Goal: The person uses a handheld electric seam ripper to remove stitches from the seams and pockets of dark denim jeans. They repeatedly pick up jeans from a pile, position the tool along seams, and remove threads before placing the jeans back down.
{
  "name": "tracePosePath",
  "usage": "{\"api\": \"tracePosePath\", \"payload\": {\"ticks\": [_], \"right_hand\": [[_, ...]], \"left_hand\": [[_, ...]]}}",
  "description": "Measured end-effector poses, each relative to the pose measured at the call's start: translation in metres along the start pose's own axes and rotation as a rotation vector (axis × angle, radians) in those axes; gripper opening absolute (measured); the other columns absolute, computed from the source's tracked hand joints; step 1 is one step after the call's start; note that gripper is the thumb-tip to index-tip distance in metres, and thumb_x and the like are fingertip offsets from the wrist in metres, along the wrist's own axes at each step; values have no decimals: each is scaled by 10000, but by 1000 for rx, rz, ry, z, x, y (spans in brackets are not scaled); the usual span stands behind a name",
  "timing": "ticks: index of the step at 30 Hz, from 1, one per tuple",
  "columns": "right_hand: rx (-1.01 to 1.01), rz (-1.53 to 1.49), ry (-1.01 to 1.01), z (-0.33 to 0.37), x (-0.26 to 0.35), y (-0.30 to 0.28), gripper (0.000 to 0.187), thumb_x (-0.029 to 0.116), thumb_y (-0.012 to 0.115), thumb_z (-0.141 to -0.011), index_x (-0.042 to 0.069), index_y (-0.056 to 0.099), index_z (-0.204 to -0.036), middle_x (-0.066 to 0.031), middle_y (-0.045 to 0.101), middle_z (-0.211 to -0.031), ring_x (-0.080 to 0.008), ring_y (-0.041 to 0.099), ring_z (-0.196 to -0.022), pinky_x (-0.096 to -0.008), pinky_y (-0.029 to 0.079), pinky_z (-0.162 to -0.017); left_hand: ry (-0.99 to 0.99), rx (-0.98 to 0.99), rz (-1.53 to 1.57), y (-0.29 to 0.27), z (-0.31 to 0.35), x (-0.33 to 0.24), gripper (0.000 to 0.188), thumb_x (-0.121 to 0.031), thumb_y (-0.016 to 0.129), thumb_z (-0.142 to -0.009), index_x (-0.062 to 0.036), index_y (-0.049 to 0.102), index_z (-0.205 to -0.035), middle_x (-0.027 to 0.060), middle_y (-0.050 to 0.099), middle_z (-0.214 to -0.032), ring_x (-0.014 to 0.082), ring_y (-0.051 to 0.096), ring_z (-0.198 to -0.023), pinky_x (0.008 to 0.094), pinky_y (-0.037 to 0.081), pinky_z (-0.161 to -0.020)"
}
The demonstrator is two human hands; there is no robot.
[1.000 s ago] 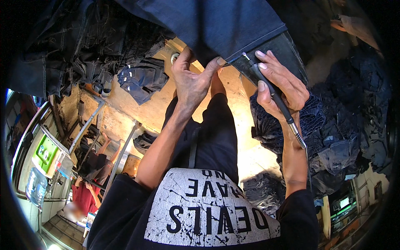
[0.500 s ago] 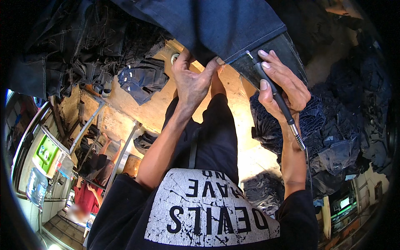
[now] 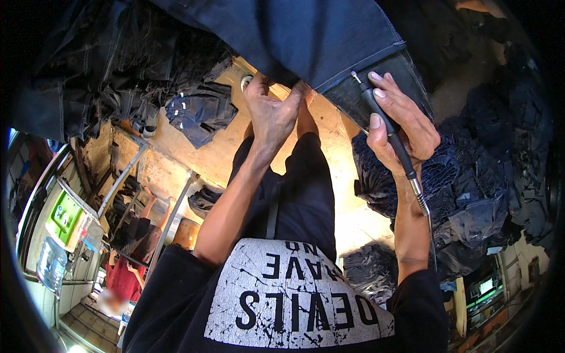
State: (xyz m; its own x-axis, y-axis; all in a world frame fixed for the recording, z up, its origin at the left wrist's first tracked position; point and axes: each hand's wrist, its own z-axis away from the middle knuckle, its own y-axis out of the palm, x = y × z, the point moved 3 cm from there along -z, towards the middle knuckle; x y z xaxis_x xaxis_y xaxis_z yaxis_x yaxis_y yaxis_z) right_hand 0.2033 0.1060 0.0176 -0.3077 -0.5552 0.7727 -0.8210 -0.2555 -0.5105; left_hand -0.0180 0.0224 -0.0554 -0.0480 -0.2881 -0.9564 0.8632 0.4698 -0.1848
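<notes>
A dark blue denim garment is draped over a dark flat board, its stitched hem ending on the board. My left hand is closed on the garment's near lower edge, with the fingertips partly hidden by the cloth. In my right hand is a black rotary tool handpiece, held like a pen between thumb and fingers. The handpiece's small pale bit points at the hem and lies close beside it; whether they touch I cannot tell. A metal flexible shaft trails from its rear end toward me.
Dark garments hang in a heap at far left. A folded denim piece lies on the floor below it. More dark clothing is piled at right. Another person in red is at lower left, near a metal rail.
My left thumb has drawn back slightly to the left along the cloth edge. The handpiece and its bit have shifted a little to the right.
</notes>
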Motion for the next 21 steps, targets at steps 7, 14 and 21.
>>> {"api": "tracePosePath", "payload": {"ticks": [7,14,21], "right_hand": [[73,-35,-5,1,4,4,321,50,756,-819,-20,795,-1130,-209,804,-1127,-368,770,-1160,-540,592,-1066],[76,-15,-5,0,5,3,288,53,719,-867,-45,777,-1131,-243,794,-1135,-384,766,-1160,-549,584,-1067],[44,2,2,-1,5,3,294,28,736,-823,-31,787,-1107,-219,801,-1083,-385,777,-1132,-540,605,-1046]], "left_hand": [[163,6,-59,4,-7,7,256,-77,889,-847,13,716,-1013,69,747,-869,116,650,-664,279,508,-608],[-45,3,-29,5,-3,10,199,-10,809,-854,17,705,-1022,48,737,-876,96,640,-666,269,507,-613],[23,-11,-18,7,-6,12,235,-22,830,-848,17,702,-1041,30,735,-930,86,633,-761,278,509,-697]]}}
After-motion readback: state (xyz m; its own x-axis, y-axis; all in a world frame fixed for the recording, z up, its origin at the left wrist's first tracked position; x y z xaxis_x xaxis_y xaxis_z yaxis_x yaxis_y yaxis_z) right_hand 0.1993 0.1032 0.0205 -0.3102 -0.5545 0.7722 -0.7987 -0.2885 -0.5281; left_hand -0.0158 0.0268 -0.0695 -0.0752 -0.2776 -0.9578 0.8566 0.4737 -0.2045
